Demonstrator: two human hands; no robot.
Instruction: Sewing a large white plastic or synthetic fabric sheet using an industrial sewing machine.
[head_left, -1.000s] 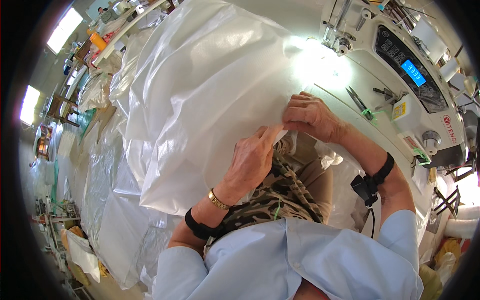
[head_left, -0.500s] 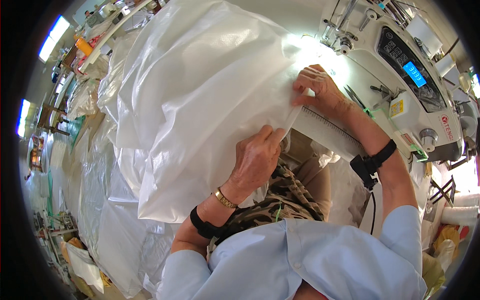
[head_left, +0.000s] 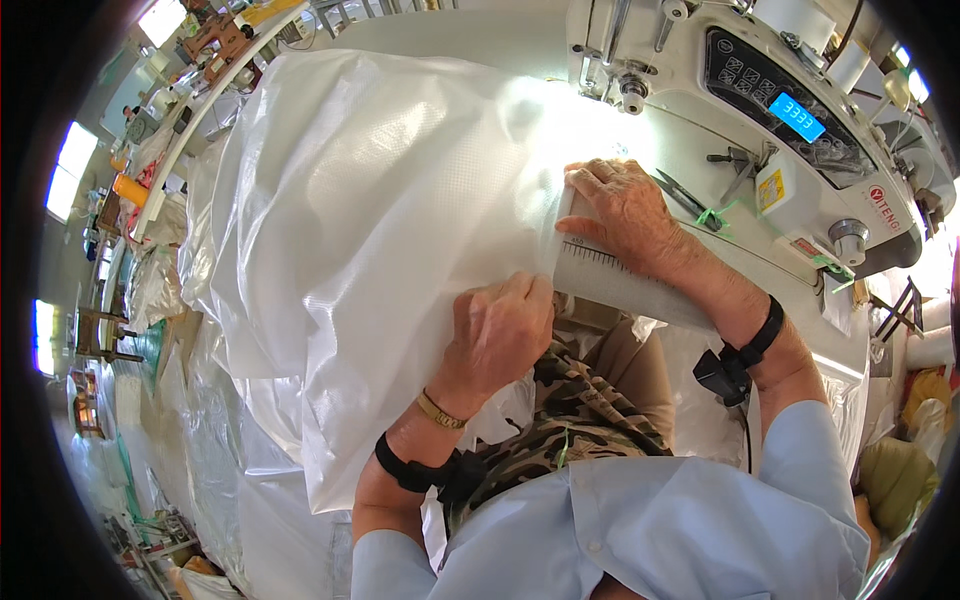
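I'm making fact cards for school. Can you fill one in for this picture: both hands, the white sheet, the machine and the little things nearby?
Left hand: pinches the edge of the sheet
Right hand: palm down at the sheet edge, thumb apart from the fingers
Sheet: white, shiny, wrinkled, mostly left of the hands
Machine: white, upper right, with a lit blue screen
Snips: dark, lying on the table between right hand and machine
Watch: gold, on the left wrist
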